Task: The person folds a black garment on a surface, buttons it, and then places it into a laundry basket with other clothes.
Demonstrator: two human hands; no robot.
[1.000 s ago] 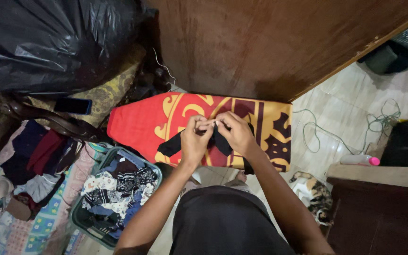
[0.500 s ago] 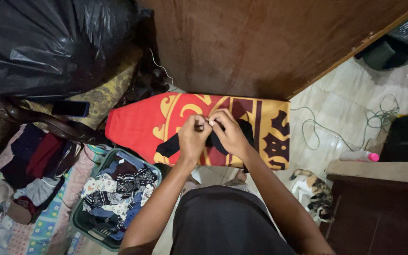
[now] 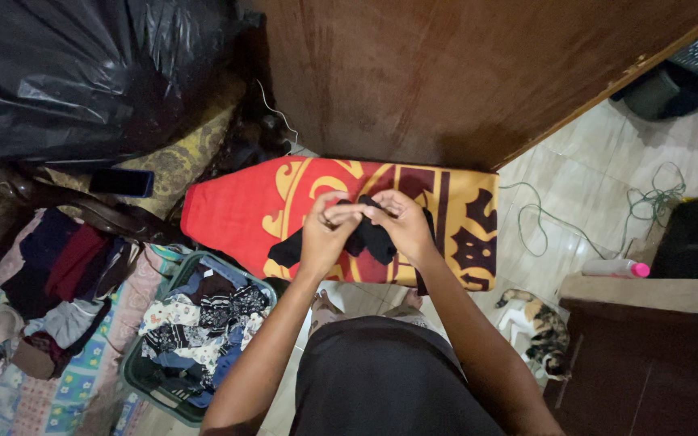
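My left hand (image 3: 322, 234) and my right hand (image 3: 404, 224) meet over a small ironing board (image 3: 228, 211) covered in red, yellow and maroon patterned cloth. Between them both hands grip a black garment (image 3: 367, 236), bunched at the fingers. One dark end of it trails down to the left (image 3: 286, 250) onto the board, and another end hangs off the board's near edge by my right wrist.
A basket of patterned clothes (image 3: 195, 335) stands at lower left beside piled clothes (image 3: 58, 274). A black plastic bag (image 3: 82, 73) and a phone (image 3: 120, 182) lie upper left. A wooden panel (image 3: 446, 73) rises behind. A cat (image 3: 536, 327), cables (image 3: 591, 218) and a pink-capped bottle (image 3: 616, 268) are at right.
My hands have gathered the black garment more tightly between them; more of it is bunched at my fingers now. The view has barely shifted.
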